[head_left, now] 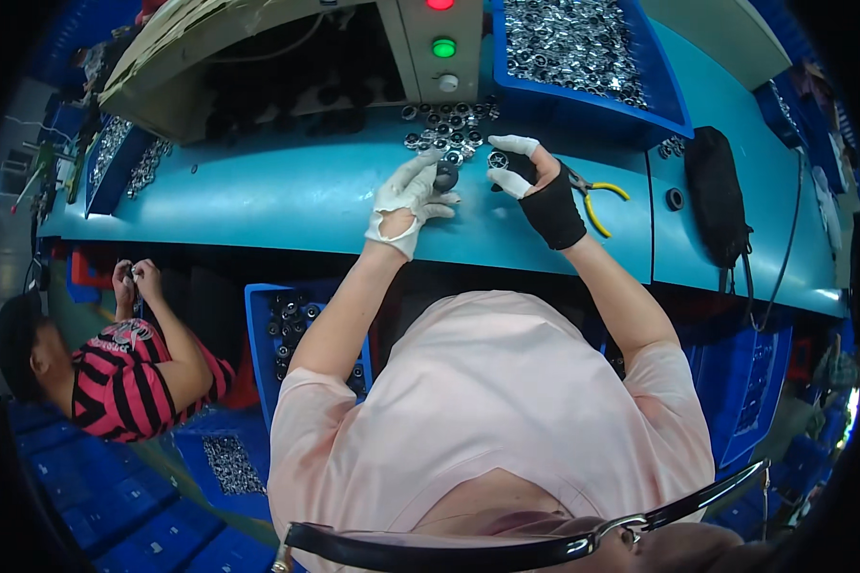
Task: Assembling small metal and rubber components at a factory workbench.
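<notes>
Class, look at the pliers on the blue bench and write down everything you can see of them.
The pliers lie flat on the blue bench, just right of the right hand, beside its black wrist wrap. Two curved handles with yellow sleeves spread slightly apart and point away to the right; the dark metal head points toward the hand and is partly hidden behind it. Whether hand and pliers touch cannot be told. Nothing holds them.

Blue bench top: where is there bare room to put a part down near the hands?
Free: the bench top left of the left hand, toward the bins at the far left; also the front strip between the right hand and the black pouch. Crowded: loose round parts ahead of both hands; pliers beside the right wrist.
</notes>
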A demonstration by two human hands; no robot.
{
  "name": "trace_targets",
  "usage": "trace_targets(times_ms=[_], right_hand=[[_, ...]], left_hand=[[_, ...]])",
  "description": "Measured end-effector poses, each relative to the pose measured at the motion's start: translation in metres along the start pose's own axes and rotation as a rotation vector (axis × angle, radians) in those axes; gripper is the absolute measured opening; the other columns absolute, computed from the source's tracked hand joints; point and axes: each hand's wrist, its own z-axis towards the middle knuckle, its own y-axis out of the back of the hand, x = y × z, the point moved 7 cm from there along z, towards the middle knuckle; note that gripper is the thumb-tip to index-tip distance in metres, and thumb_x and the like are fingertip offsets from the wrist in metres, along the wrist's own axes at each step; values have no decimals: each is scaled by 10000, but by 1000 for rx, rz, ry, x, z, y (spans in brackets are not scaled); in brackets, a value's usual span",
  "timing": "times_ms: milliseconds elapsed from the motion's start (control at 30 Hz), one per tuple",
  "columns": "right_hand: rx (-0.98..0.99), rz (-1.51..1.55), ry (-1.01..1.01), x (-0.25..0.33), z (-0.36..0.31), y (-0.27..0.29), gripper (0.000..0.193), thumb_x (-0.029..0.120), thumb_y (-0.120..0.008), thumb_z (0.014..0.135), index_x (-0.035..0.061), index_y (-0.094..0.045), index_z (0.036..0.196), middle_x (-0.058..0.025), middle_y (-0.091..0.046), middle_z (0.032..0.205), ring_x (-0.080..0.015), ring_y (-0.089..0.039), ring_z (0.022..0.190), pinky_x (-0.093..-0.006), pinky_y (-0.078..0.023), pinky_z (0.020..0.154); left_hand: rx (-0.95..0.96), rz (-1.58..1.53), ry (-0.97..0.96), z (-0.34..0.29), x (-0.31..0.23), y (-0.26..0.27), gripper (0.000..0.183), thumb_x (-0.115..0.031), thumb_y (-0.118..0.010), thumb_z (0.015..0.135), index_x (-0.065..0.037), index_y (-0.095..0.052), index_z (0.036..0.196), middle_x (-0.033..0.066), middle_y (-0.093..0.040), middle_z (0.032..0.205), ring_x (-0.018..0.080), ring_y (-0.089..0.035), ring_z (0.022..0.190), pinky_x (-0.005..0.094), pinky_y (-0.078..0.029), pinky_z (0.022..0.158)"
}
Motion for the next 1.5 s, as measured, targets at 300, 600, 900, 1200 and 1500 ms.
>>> trace_targets(times_ms=[300, 600, 900, 1200, 1500], right_hand=[[32, -30, -77, -14, -10, -5, 336, 41, -640, 801, 32, -595, 1134, -38, -623, 959, -97, -580, 844, -232, -462, 773], [57, -101, 5, -6, -8, -15, 328, 20, -645, 787, 46, -613, 1112, -55, -606, 897, -117, -580, 798, -242, -462, 734], [103, -46, -102, -7, -12, -24, 303, 28, -642, 790, 50, -624, 1092, -48, -610, 917, -116, -581, 799, -236, -458, 735], [145, 57, -118, 18, -18, -39, 305, -3, -625, 806, 25, -608, 1109, -45, -603, 960, -106, -581, 857, -230, -463, 776], [126, -24, 6, 21, -16, -36, 353, -34, -636, 792, 42, -595, 1134, -45, -595, 996, -113, -575, 871, -233, -454, 791]], left_hand=[[86, -146, 0, -2, 3, -4, 406, -208, -535, 927, 22, -457, 1253, 144, -590, 1055, 260, -638, 863, 338, -551, 742], [100, -92, -36, 1, 1, -3, 420, -197, -556, 917, 29, -454, 1256, 146, -596, 1042, 244, -644, 838, 324, -555, 731], [155, -500, 96, 4, 6, 8, 409, -134, -534, 920, 9, -412, 1283, 159, -584, 1027, 222, -635, 815, 284, -572, 696], [884, -1068, 241, -13, -6, -28, 526, -35, -534, 887, 28, -297, 1353, 191, -497, 1118, 172, -608, 832, 233, -575, 709], [547, -783, 166, 6, 6, -18, 551, -116, -589, 872, 24, -342, 1344, 163, -568, 1035, 189, -632, 759, 245, -574, 699]])
